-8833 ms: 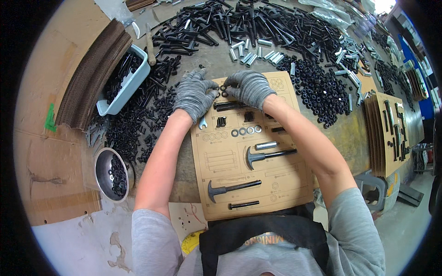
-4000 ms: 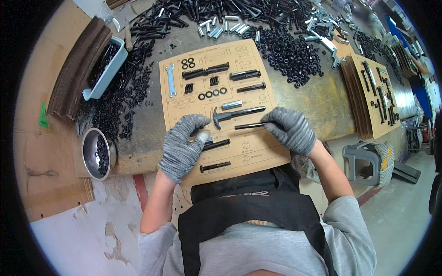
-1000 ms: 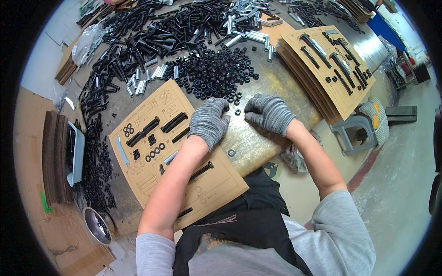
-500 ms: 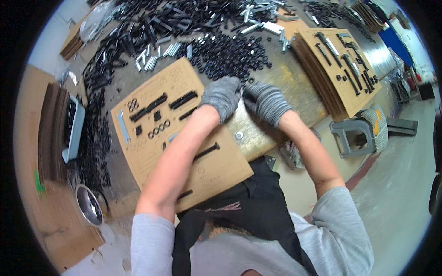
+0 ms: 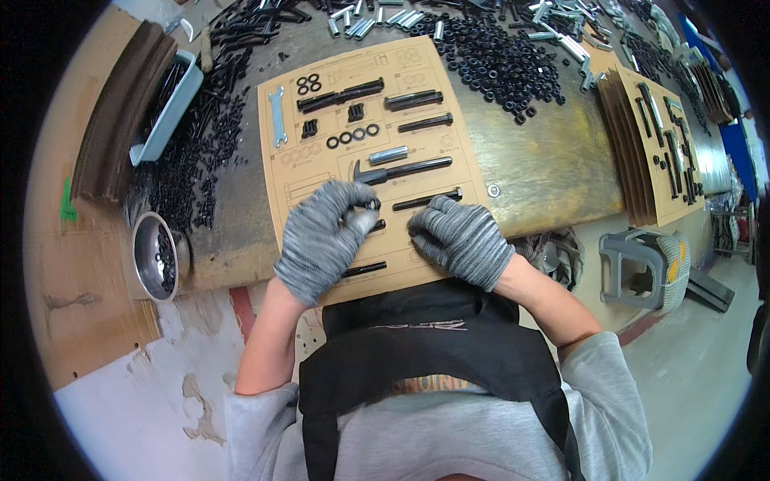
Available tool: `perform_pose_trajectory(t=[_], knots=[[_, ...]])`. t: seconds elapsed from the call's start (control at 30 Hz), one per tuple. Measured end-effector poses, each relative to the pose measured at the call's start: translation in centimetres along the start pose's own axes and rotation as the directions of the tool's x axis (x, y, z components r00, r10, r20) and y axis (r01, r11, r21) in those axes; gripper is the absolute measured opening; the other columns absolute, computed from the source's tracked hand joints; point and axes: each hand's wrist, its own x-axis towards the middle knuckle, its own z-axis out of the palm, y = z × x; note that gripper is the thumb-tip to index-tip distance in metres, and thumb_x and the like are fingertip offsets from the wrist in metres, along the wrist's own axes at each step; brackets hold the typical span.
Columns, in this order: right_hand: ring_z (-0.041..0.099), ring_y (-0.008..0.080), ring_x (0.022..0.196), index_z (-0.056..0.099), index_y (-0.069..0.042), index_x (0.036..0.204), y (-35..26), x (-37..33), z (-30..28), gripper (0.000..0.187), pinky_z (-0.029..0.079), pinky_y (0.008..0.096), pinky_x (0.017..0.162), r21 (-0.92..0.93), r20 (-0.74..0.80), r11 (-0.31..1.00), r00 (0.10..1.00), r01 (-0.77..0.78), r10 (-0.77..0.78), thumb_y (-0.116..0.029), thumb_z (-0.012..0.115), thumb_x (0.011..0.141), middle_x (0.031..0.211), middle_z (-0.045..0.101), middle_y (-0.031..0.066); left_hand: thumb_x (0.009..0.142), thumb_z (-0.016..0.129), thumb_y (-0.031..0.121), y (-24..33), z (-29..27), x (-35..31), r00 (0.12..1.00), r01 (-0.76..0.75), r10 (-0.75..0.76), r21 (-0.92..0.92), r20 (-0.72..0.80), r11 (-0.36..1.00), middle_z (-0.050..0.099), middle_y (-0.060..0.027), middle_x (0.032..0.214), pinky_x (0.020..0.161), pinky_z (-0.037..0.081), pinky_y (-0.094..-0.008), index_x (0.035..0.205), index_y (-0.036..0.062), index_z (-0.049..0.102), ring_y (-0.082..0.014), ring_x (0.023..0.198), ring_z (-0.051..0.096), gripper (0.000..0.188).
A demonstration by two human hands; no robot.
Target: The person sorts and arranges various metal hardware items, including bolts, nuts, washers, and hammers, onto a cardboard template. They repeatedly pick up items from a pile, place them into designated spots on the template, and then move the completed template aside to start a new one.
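Observation:
Printed cardboard sheet (image 5: 289, 172) lies on the table under both my gloved hands. My left hand (image 5: 321, 236) is pinched on a small black nut (image 5: 371, 205) over the sheet's lower left part. My right hand (image 5: 464, 240) has its fingers curled down at the lower right part, just below a long black bolt (image 5: 425, 200); its fingertips are partly hidden. Above the hands, the sheet carries a claw-shaped black tool (image 5: 405, 168), a silver tube (image 5: 389, 155), a row of black rings (image 5: 353, 136), a silver wrench (image 5: 277, 116) and several black bolts.
Loose black nuts (image 5: 509, 68) are heaped beyond the sheet. A washer (image 5: 493, 191) lies right of it. Stacked cardboard with parts (image 5: 666, 152) stands at the right, a metal bowl (image 5: 148, 256) and a light blue tray (image 5: 180, 104) at the left. A grey stool (image 5: 634, 260) is below the table.
Both hands have come back from the nut heap to the near part of the cardboard sheet. My view has shifted, so the sheet now appears more upright and nearer the middle.

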Motion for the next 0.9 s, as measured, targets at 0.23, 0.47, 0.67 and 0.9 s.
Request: perform_pose_trajectory(t=[0.23,0.47,0.67,0.9], knots=[[0.062,0.0315,0.078,0.058,-0.007,0.096,-0.6,-0.6,-0.2,0.022,0.051,0.0409,0.068,-0.026,0.004,0.998,0.998,-0.061,0.061,-0.022,0.065,0.081,0.089,0.057,0.0135,0.082,0.066,0.015,-0.9,3.4,-3.3,0.959,-0.277,0.254,0.222,0.123,0.935,0.066,-0.0095,0.085,0.071,0.052,-0.0353,0.095,0.0084,0.066,-0.0245,0.078,0.065,0.015],[0.062,0.0298,0.071,0.062,-0.004,0.085,0.1,-1.1,-1.8,0.016,0.051,0.0384,0.067,0.221,-0.031,0.961,0.983,-0.169,0.180,-0.019,0.066,0.081,0.075,0.061,0.0142,0.089,0.058,0.028,-0.5,5.2,-3.2,0.932,-0.286,0.147,0.421,0.332,0.861,0.064,-0.0081,0.081,0.063,0.050,-0.0372,0.097,0.0113,0.067,-0.0245,0.075,0.064,0.020],[0.058,0.0156,0.061,0.066,-0.002,0.089,2.9,1.1,-4.4,0.017,0.050,0.0283,0.059,0.341,-0.291,0.893,0.871,-0.292,0.396,-0.014,0.072,0.078,0.072,0.063,0.0090,0.087,0.060,0.032,-0.1,5.1,-3.3,0.941,-0.240,0.084,0.471,0.329,0.849,0.064,-0.0079,0.081,0.060,0.049,-0.0377,0.097,0.0125,0.068,-0.0246,0.073,0.064,0.024],[0.065,0.0244,0.073,0.067,-0.004,0.092,6.9,4.7,-4.6,0.022,0.052,0.0357,0.069,0.060,-0.317,0.958,0.905,-0.279,0.283,-0.022,0.070,0.079,0.081,0.067,0.0130,0.080,0.069,0.038,0.0,5.2,-3.1,0.936,-0.330,0.246,0.388,0.251,0.860,0.061,-0.0057,0.070,0.056,0.048,-0.0360,0.096,0.0156,0.068,-0.0230,0.064,0.063,0.028]])
